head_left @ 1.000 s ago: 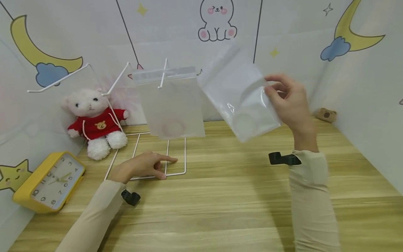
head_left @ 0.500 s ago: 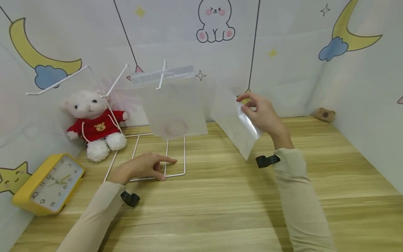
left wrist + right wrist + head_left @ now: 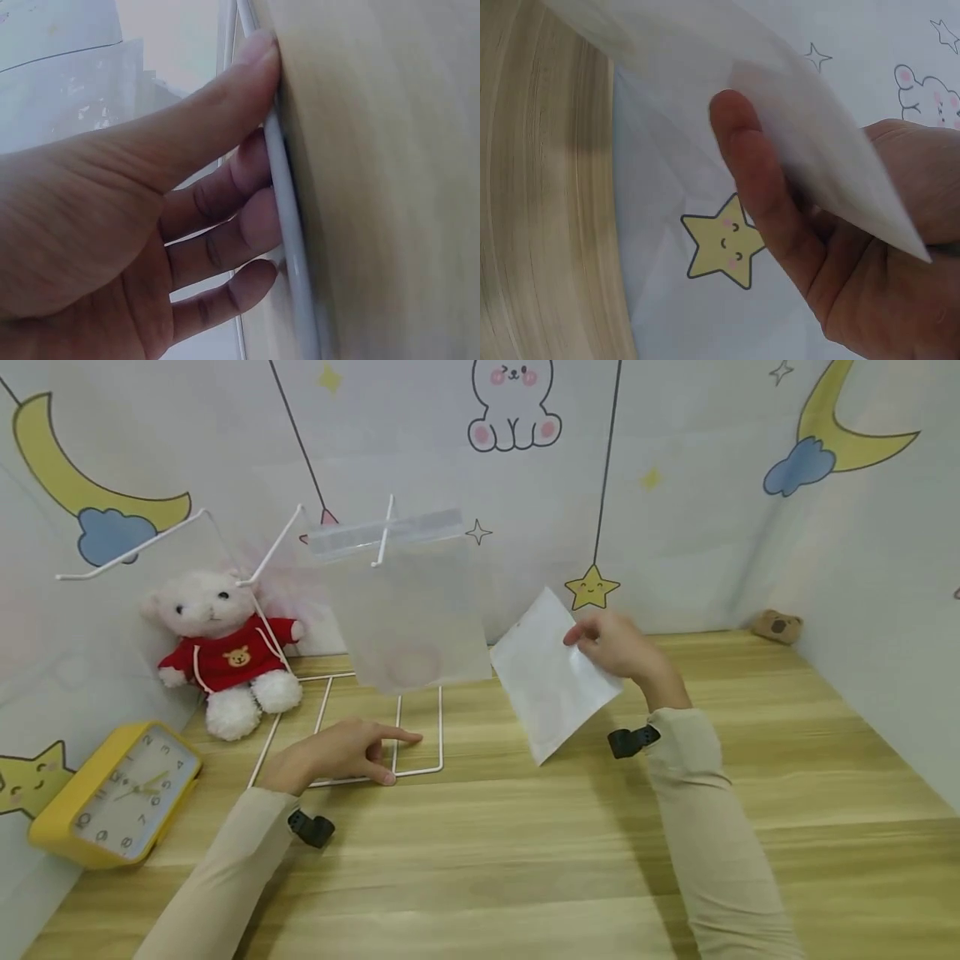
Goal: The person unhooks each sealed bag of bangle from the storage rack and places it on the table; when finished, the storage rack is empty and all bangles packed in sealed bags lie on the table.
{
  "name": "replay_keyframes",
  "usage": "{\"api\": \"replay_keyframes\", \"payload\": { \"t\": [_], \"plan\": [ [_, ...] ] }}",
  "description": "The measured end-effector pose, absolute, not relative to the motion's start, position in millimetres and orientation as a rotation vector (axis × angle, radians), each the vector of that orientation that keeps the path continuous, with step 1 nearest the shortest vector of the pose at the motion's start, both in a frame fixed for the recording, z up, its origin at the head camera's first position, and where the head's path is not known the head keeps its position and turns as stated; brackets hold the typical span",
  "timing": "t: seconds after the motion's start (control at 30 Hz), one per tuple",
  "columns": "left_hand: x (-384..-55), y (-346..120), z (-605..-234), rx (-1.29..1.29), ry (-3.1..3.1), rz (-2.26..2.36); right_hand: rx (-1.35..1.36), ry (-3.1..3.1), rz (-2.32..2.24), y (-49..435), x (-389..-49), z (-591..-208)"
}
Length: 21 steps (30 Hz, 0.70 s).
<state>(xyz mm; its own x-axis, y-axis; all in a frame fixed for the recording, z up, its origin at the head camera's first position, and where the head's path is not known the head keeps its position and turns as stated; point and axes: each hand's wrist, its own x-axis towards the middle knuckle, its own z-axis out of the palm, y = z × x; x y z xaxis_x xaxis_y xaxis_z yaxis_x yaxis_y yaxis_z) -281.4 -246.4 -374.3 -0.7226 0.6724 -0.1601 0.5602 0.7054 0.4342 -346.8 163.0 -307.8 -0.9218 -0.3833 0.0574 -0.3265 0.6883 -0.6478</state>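
Note:
A white wire display rack [image 3: 441, 727] stands on the table, its hooks sticking out above. Translucent zip bags [image 3: 420, 618] hang from the right-hand hook, a faint pinkish ring showing near the bottom. My left hand [image 3: 348, 752] rests on the rack's base, index finger stretched out and thumb against the front wire. In the left wrist view, that thumb [image 3: 247, 75] touches the wire [image 3: 289, 217] while the other fingertips lie close behind it. My right hand [image 3: 618, 647] pinches another translucent plastic bag [image 3: 551, 672] by its right side, tilted above the table, apart from the hook.
A white teddy bear in a red sweater [image 3: 232, 647] sits behind the rack's left side. A yellow alarm clock [image 3: 116, 793] stands at the left. A small brown bear figure [image 3: 777, 627] lies at the back right. Patterned cloth walls enclose the wooden table [image 3: 510, 868].
My right hand has moved left and down with the bag, which has turned so its face now shows pale and flat. My left hand has stayed on the rack's base.

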Motion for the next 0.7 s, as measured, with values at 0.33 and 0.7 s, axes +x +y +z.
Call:
{"api": "replay_keyframes", "payload": {
  "t": [0.33, 0.7],
  "plan": [
    [-277.2, -244.7, -373.7, 0.959, 2.594, 0.539, -0.491, 2.428, -0.884, 162.7, -339.0, -318.9],
    [-278.5, -243.0, -368.0, 0.929, 2.618, 0.525, -0.5, 2.224, -0.788, 152.5, -340.3, -322.0]
  ]
}}
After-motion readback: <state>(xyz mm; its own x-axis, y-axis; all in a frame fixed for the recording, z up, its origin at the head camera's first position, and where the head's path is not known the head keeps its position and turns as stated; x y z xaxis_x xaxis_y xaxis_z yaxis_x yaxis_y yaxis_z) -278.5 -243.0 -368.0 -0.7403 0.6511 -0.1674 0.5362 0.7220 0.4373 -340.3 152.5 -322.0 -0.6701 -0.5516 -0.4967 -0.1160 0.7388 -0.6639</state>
